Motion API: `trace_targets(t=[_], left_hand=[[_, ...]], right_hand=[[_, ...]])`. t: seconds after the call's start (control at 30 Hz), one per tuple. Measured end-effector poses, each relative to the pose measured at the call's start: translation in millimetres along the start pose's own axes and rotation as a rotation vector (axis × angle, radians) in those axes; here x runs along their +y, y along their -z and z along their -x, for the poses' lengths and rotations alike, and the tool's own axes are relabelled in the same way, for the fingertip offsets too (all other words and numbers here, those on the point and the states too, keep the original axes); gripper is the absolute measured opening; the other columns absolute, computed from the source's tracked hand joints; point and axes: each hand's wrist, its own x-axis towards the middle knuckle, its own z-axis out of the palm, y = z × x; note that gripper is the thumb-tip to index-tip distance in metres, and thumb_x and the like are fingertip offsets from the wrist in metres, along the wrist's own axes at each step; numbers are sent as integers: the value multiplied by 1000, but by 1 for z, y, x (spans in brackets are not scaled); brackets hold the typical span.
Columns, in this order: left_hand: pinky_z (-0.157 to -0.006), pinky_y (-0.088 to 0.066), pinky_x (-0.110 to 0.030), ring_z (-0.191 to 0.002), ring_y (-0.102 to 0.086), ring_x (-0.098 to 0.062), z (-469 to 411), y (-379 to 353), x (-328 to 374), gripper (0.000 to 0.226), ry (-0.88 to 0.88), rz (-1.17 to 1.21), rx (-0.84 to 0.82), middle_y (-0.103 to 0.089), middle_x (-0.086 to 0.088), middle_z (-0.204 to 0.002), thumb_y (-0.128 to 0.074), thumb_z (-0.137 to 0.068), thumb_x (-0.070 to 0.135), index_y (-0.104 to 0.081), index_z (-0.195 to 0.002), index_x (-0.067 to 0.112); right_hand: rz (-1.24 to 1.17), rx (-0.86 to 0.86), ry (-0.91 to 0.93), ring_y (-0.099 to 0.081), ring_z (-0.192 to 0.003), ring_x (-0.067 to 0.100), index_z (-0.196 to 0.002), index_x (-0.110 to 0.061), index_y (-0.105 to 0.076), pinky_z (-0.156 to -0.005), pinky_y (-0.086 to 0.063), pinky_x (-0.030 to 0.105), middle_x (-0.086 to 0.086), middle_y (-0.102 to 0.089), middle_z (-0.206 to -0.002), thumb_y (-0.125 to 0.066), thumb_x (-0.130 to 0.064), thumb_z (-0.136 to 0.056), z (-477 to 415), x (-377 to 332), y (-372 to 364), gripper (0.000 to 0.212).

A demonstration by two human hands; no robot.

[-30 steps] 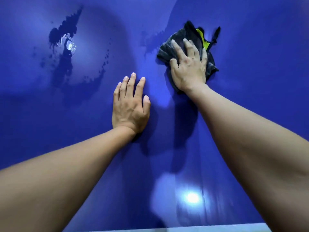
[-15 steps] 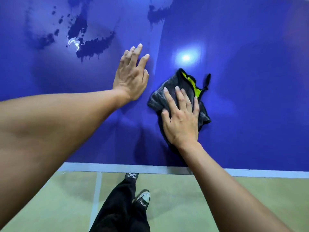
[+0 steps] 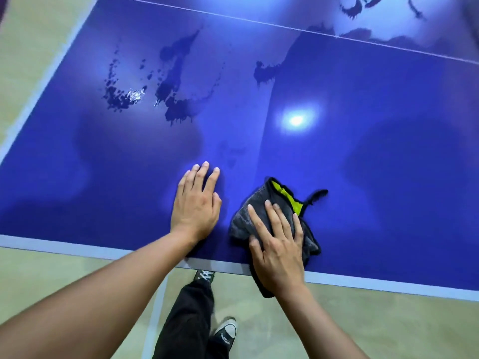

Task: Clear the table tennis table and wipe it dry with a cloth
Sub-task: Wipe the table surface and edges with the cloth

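Blue and shiny, the bench [image 3: 388,177] fills most of what I can see, with a pale stripe along the near edge and nothing left on it but water. The biggest wet patch [image 3: 176,99] is dark and splashy and sits far up the bench on the left, well apart from both hands. More puddles [image 3: 267,71] lie near the thin white line at the back. So the water is ahead of the fingers and off to the left, and the left hand [image 3: 195,206] is the nearer one to it, but that hand holds nothing. It lies flat with its fingers [image 3: 204,174] spread and pointing up the bench. The right hand [image 3: 278,250] is pressed flat on the grey cloth [image 3: 243,218], fingers open on top, not curled around it. The cloth has a yellow bit and a black loop, and it sits right at the near edge, with one corner hanging over. Its long side runs from the edge up and to the right. I think the cloth must be pushed forward and left to reach the water. Half a second ago the cloth was farther up the bench and the left hand reached farther forward; both have come back toward the edge.
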Motion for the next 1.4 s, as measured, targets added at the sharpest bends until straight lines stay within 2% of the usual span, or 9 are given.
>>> trace_targets(t=[0.13, 0.23, 0.4, 0.53, 0.7, 0.93, 1.13, 1.4], left_hand=[[-106, -37, -48, -126, -49, -36, -17, 1, -5, 47, -6, 29, 102, -54, -16, -140, -46, -87, 25, -62, -130, 12], [-102, -41, -48, -118, -53, -37, -54, 0, -8, 41, -80, 40, 157, -56, -17, -137, -52, -85, 17, -64, -124, 9], [-113, -38, -46, -137, -47, -36, -149, -3, -1, 54, -124, 75, 134, -47, -17, -151, -47, -90, 14, -52, -142, 3], [-118, -33, -48, -145, -39, -36, -206, -8, -1, 58, -118, 41, 56, -41, -17, -157, -37, -93, 18, -46, -148, 2], [-123, -24, -44, -150, -31, -32, -208, -6, 3, 61, -103, -8, 28, -36, -14, -161, -38, -94, 23, -41, -152, 3], [-121, -26, -46, -151, -30, -31, -209, -6, 4, 63, -95, -10, 9, -33, -14, -163, -39, -92, 22, -42, -152, 2], [-121, -26, -44, -150, -31, -30, -210, -7, 4, 62, -102, -16, 22, -34, -13, -162, -43, -90, 21, -46, -149, 3], [-121, -25, -44, -152, -30, -29, -206, -11, 3, 64, -100, -3, 8, -33, -11, -163, -43, -90, 23, -44, -152, 5]], right_hand=[[-11, 17, -9, -18, -155, 11, -156, -44, -33, -125, -12, 54, -3, -27, -167, -40, -42, -96, -65, 4, -5, 60], [-18, 48, -59, -17, -156, 11, -156, -45, -33, -125, -10, 52, -2, -28, -167, -41, -43, -96, -121, 7, -10, 60], [5, 71, -104, -17, -155, 11, -156, -45, -33, -125, -9, 51, -2, -28, -167, -38, -44, -97, -225, 26, -12, 59], [-5, 75, -147, -18, -155, 12, -155, -46, -34, -126, -7, 50, -2, -29, -166, -34, -44, -96, -316, 47, -9, 58], [-11, 61, -204, -16, -155, 12, -155, -47, -34, -126, -3, 47, -3, -27, -167, -32, -45, -96, -418, 74, -3, 58], [11, 63, -226, -19, -154, 13, -154, -48, -34, -126, -3, 47, -3, -28, -166, -34, -46, -97, -525, 102, -3, 57], [-10, 37, -243, -18, -154, 13, -154, -49, -34, -126, -2, 46, -3, -26, -167, -34, -45, -98, -598, 115, 4, 56], [-35, 1, -234, -11, -156, 12, -156, -47, -30, -126, 2, 47, -2, -19, -169, -31, -43, -99, -600, 112, 2, 57]])
